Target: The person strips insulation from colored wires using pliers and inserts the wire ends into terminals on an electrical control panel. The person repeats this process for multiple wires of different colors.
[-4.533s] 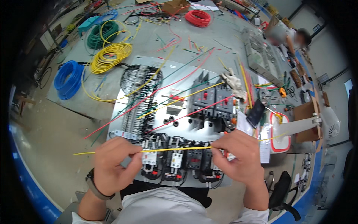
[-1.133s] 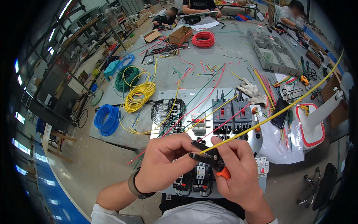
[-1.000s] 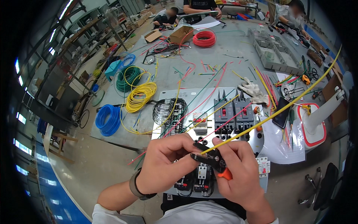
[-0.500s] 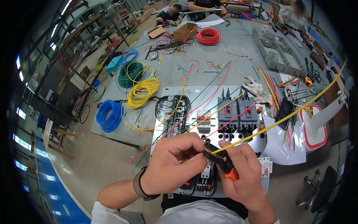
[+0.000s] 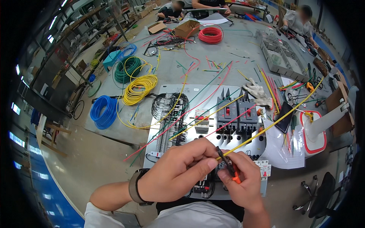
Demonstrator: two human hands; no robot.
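Note:
My left hand [image 5: 178,171] pinches the near end of a long yellow wire [image 5: 273,123], which runs up and to the right over the panel. A pair of orange-handled wire strippers [image 5: 231,167] sits in my right hand [image 5: 245,182], its jaws against the wire end by my left fingertips. Both hands hover over the near edge of a grey control panel [image 5: 207,125]. The panel carries two black circuit breakers [image 5: 237,112], terminal strips, and red, green and yellow wires crossing it.
Wire coils lie on the grey table: blue [image 5: 103,111], yellow [image 5: 140,88], green [image 5: 127,68], red [image 5: 210,35]. White gloves [image 5: 256,90], a black phone [image 5: 284,117] and hand tools sit right of the panel. Other people work at the far table end. An office chair [image 5: 319,195] stands lower right.
4.5 s ago I held the yellow wire stretched between both hands. Since then my right hand has picked up the strippers, and both hands have closed on the wire's near end.

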